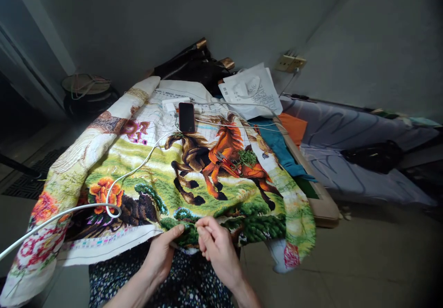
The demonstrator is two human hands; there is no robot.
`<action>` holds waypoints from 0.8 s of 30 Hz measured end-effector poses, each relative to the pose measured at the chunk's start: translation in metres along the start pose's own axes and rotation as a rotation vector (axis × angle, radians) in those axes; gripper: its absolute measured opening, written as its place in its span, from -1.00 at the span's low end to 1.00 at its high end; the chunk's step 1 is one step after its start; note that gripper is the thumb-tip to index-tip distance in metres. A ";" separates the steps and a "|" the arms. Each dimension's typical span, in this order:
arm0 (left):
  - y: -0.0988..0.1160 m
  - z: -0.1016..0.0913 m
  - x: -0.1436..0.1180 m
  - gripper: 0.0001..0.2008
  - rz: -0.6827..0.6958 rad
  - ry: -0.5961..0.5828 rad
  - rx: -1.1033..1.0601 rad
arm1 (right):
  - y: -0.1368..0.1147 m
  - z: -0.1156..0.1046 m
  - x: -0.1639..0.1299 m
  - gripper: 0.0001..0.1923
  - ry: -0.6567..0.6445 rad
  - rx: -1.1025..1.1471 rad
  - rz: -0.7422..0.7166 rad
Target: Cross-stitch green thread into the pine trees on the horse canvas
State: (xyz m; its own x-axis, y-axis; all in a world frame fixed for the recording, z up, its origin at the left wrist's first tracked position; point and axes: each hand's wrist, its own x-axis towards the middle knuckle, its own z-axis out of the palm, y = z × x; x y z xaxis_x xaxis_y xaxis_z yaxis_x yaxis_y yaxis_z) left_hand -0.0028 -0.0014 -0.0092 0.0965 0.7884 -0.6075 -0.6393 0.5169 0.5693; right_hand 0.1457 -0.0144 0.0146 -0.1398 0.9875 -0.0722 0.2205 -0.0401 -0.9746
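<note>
A large cross-stitch cloth (145,188) with horses, flowers and green ground lies across the table and over my lap, both sides rolled. My left hand (162,248) grips its near edge, thumb on top and fingers hidden underneath. Just to the right, my right hand (214,243) is pinched closed above the dark green stitching; whatever sits between the fingertips is too small to make out. A tangle of green thread (247,158) rests on the orange horse, beside small red-handled scissors (226,161).
A phone (187,117) and a white power strip (173,104) lie on the cloth. A white cable (138,165) loops across its left half. Behind are a white paper bag (251,91) and a black bag (194,63). A wall socket (290,62) is at right.
</note>
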 end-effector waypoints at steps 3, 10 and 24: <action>0.000 0.000 0.000 -0.61 0.003 0.041 -0.006 | -0.001 0.006 -0.001 -0.74 0.044 -0.267 -0.068; -0.001 0.000 0.000 -0.63 0.008 0.045 -0.022 | -0.003 0.011 0.003 -0.70 0.100 -0.361 -0.093; 0.001 0.004 -0.005 -0.68 0.050 0.028 -0.028 | -0.011 0.018 0.013 -0.81 0.102 -0.678 -0.186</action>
State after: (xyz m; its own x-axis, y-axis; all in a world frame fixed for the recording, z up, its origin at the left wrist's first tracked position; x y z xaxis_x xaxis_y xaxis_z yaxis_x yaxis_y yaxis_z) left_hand -0.0007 -0.0034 -0.0034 0.0431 0.8033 -0.5940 -0.6638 0.4673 0.5839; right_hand 0.1240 -0.0035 0.0201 -0.1499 0.9794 0.1353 0.7586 0.2017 -0.6196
